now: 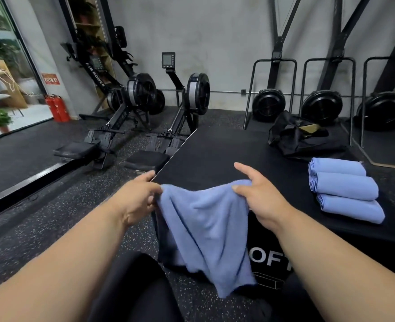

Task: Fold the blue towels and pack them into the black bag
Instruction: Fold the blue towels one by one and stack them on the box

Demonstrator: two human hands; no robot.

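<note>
Left hand (140, 198) and right hand (259, 194) each grip, pinching the unfolded blue towel (205, 228) by its top corners

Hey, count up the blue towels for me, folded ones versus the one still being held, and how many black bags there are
Folded blue towels stacked on the black platform: 3
Unfolded blue towel held by left hand and right hand: 1
Black bag: 1
Total: 5

A gym. Two black rowing machines (145, 108) stand on speckled rubber flooring (64, 219) beside a grey concrete wall (215, 31). Three fan-wheel machines (320, 106) line that wall, and red fire extinguishers (57, 108) stand near a large window (3, 73).
</note>
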